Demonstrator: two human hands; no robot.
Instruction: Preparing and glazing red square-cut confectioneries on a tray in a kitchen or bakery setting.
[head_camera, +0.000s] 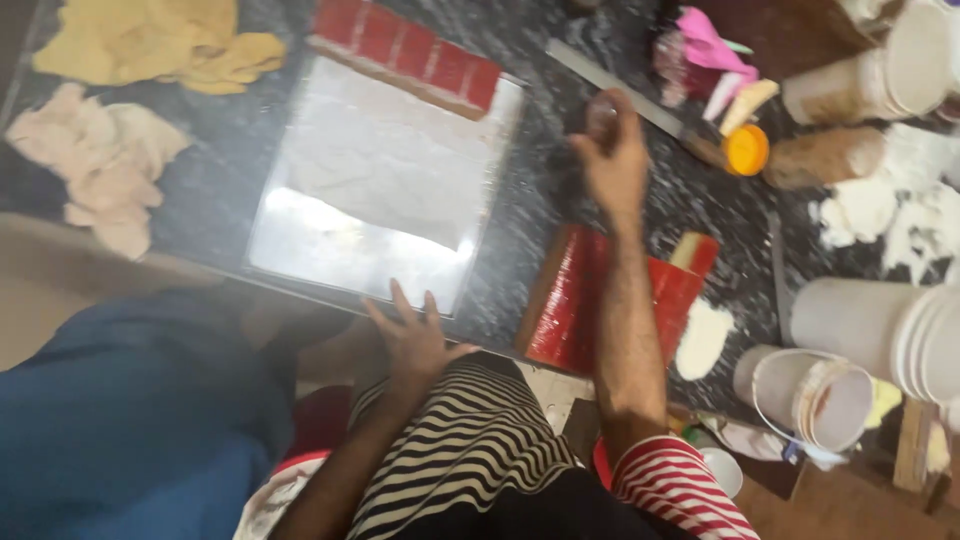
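Observation:
My left hand (412, 335) rests with fingers spread on the near edge of a flat sheet (370, 190) covered in white paste, lying on the dark speckled counter (545, 190). A red brick-patterned strip (405, 52) lies along the sheet's far edge. My right hand (612, 150) is raised over the counter, fingers pinched around something small and blurred; I cannot make out what it is. Under my right forearm sits a red ribbed mould (570, 300).
Yellow cloth (160, 40) and pinkish cloth (100, 160) lie at the left. A long metal blade (625, 92), an orange lid (747, 150), pink scraps (705, 45), white buckets (880, 330) and lumps of white paste (890, 215) crowd the right side.

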